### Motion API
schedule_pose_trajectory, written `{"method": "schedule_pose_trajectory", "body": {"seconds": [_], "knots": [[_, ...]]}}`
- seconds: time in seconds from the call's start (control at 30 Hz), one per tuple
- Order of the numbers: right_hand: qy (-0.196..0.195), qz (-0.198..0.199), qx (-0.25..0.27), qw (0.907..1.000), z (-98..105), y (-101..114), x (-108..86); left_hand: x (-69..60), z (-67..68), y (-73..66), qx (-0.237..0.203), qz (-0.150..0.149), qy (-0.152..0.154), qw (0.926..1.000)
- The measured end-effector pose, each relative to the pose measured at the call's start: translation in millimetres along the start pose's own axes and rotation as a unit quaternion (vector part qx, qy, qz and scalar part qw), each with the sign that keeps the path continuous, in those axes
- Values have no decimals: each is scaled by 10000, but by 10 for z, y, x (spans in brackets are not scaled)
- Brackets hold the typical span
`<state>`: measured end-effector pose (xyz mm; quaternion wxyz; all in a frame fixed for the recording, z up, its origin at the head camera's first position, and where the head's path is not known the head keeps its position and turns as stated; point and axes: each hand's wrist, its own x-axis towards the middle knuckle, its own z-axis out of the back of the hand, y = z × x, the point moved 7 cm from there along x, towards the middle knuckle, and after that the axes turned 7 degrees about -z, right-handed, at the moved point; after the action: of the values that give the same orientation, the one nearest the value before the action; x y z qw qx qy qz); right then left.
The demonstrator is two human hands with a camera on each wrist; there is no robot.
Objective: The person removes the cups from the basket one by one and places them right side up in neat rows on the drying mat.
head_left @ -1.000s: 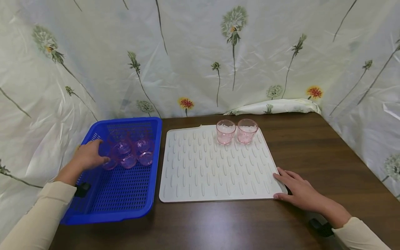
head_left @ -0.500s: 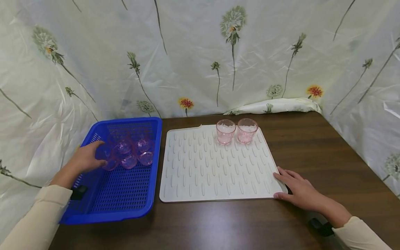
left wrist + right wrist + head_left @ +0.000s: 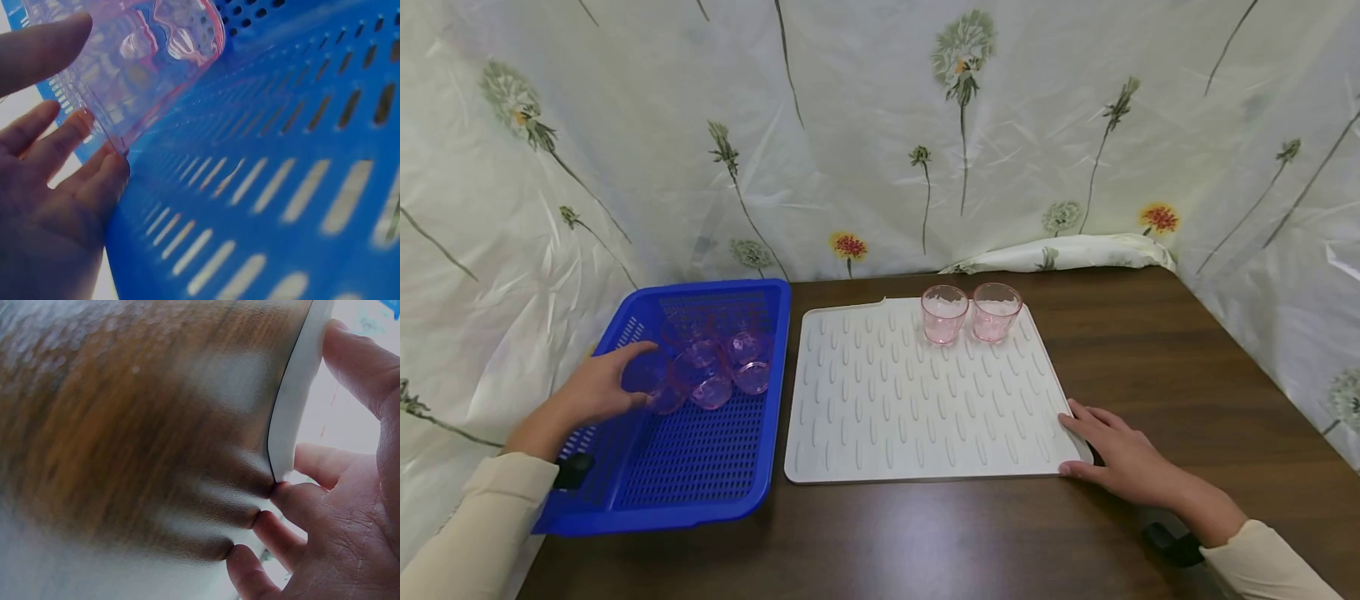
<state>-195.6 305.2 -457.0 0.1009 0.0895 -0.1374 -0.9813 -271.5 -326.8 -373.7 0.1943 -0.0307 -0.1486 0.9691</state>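
In the head view, my left hand (image 3: 591,387) reaches into the blue basket (image 3: 777,375), its thumb and fingers curved around a pink glass (image 3: 647,373) by the left wall. The left wrist view has fingertips of that hand (image 3: 56,200) against the tilted glass (image 3: 131,69), with the thumb across from them. Several more pink glasses (image 3: 711,390) lie in the basket beside it. My right hand (image 3: 1131,462) touches the near right corner of the white ridged mat (image 3: 917,408); in the right wrist view, some fingertips of this hand (image 3: 350,506) rest on the table.
Two pink glasses (image 3: 944,317) (image 3: 996,315) stand side by side at the mat's back right. The brown wooden table (image 3: 925,533) extends in front of and right of the mat. A floral cloth (image 3: 865,150) hangs behind and at both sides.
My left hand has moved a little left and nearer to me, at the basket's left side, by the glass. My right hand stays at the mat corner.
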Motion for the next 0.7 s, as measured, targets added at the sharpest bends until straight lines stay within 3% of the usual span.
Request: {"method": "schedule_pose_trajectory", "body": {"seconds": [0.13, 0.3, 0.5, 0.7], "knots": [[29, -23, 11, 10000, -1, -3, -6, -16, -38, -70, -466, -71, 140, 9988], [9, -13, 44, 10000, 1, 2, -11, 16, -147, -195, -1349, -87, 374, 9901], [7, -17, 10, 10000, -21, -6, -14, 82, -220, -238, -1706, -114, 384, 9845], [-25, 18, 21, 10000, -11, -16, -12, 122, -291, -180, -1988, -121, 559, 9784]]}}
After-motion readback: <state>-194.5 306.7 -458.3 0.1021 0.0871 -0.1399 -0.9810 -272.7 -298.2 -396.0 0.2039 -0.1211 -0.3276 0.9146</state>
